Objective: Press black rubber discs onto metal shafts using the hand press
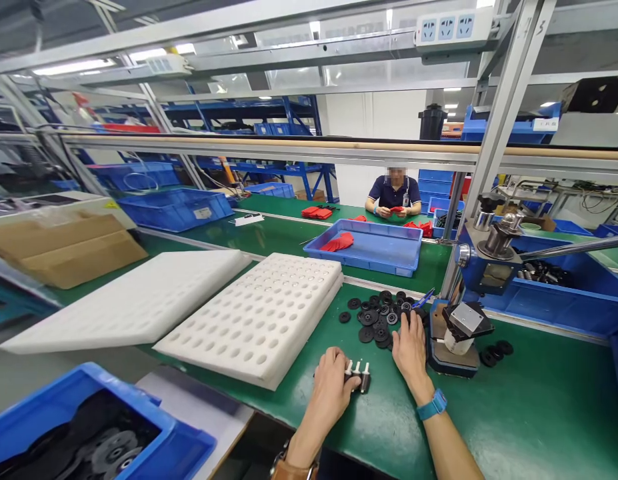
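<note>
While a green workbench (543,407) is filling much of the lower view, a co-worker (393,195) is facing this way from the far side, holding a red item in both hands. To the left, a white foam slab (139,293) is lying tilted across the view, and just beside it a white foam block (309,328) is showing rows of round holes. Lower left, a blue bin (189,443) is holding dark parts. Farther back, a shallow blue tray (381,252) is sitting with a red piece (340,242) lying inside. A hand press (491,267) is standing right of the hands. Right hand (410,345) is reaching forward, palm down, fingers partly spread, fingertips meeting the near right edge of a pile of black discs (369,318); cannot tell whether it is gripping one. Left hand (333,380) is curling nearly closed around a short row of black parts (365,383), thumb resting against them. These parts are sitting low over the bench, nearer the person than the pile, with three white stems (357,367) pointing up beside the fingers.
</note>
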The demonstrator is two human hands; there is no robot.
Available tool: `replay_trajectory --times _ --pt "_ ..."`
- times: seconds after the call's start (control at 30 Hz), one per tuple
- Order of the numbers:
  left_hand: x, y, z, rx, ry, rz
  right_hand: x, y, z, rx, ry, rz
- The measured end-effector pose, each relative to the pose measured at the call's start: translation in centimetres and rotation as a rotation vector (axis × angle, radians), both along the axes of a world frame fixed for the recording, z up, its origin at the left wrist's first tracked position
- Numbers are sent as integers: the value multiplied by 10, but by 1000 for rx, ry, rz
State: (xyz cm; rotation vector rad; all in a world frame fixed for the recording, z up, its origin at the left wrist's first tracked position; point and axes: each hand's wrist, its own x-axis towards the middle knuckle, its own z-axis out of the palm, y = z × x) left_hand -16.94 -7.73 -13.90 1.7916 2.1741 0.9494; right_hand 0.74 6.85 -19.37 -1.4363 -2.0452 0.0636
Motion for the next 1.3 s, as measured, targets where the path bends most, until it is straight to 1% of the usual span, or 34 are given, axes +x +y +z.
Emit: replay_trajectory --times 0.17,0.3,0.4,0.53,0.63,0.73,0.8,0.97,1.1,1.2,1.3 --pt "-1 0 -5 58 -44 -49 1 -5 0 -13 0 36" --pt "-2 -2 -11 97 -25 -65 4 -9 -1 -16 14 42" --pt "-3 -3 -10 100 -3 -91 8 -11 0 -13 16 58" --pt "-3 -1 -6 77 18 -105 14 -16 3 -15 0 132" --pt "0 3 -6 78 73 -118 17 -20 4 -31 -23 178" --pt "3 8 -9 128 123 -115 20 -21 3 -51 -38 201" --pt "3 10 -12 174 113 -113 21 -19 2 -65 -33 199" --pt "0 15 -18 232 32 -73 21 -15 -2 -93 31 188" --pt "-5 21 -22 281 -82 28 20 -13 -2 -105 134 197" --pt "-9 26 -24 322 -213 103 19 -14 2 -110 248 193" --pt "-10 30 -24 367 -357 149 16 -18 9 -107 384 206"
